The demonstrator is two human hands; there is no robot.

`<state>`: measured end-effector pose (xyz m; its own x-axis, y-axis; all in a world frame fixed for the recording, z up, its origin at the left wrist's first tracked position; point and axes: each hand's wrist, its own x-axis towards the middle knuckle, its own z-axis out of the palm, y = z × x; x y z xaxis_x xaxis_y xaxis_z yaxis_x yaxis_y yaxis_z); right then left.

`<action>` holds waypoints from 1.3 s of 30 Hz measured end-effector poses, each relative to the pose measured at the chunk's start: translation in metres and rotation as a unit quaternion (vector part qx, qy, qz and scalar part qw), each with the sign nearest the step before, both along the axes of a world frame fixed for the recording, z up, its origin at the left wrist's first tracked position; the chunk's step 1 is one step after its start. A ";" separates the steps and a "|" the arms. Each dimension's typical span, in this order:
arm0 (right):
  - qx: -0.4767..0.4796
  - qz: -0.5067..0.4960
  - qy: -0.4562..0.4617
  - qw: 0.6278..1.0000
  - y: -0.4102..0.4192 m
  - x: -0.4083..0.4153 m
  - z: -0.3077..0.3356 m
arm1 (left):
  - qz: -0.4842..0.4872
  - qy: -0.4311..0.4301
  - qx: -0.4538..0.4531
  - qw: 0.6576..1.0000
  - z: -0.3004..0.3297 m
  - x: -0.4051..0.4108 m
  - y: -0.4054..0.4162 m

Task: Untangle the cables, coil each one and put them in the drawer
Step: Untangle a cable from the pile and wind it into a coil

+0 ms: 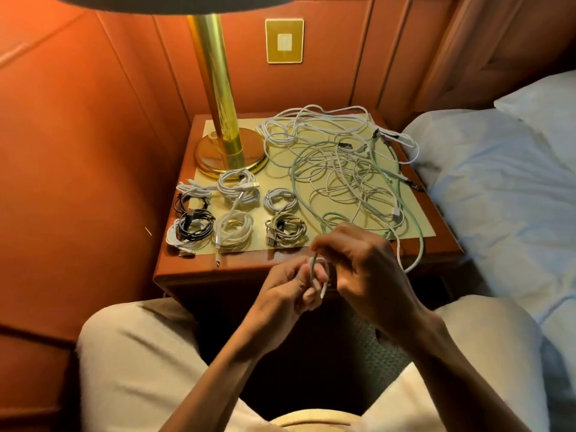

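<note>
Coiling a white cable at the front edge of the nightstand, we hold a small loop between both hands, as seen from the head camera. Our left hand pinches the loop with curled fingers; our right hand, close against it, closes its fingertips on the strand above and feeds it round.

To do this well, we judge, each turn should match the first loop in size, with slack drawn gently from the tangled pile so no knot tightens (a pale green cable trails over the edge just beside the right hand).

The pile lies beyond the hands, on the right of the tabletop; the finished coils sit in rows to the left, near the brass lamp. No drawer is visible to us.
</note>
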<state>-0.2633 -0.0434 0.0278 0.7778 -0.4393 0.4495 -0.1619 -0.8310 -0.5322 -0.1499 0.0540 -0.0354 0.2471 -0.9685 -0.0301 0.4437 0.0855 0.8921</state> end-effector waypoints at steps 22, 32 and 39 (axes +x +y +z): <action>0.062 -0.002 0.189 0.980 -0.027 0.024 -0.041 | 0.316 0.397 -0.099 0.856 0.067 0.049 -0.025; -0.087 -0.031 -0.085 0.992 -0.040 0.057 -0.009 | 0.401 -0.473 -0.054 0.783 0.034 0.064 -0.066; -0.074 -0.166 -0.097 0.978 -0.085 0.046 0.006 | 0.046 -0.294 0.058 0.953 0.053 0.073 -0.062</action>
<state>-0.2169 -0.1284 0.0337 0.4966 -0.5724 0.6525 -0.3449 -0.8199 -0.4569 -0.0773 -0.0079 0.0174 0.3377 -0.9407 0.0338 -0.1396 -0.0145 0.9901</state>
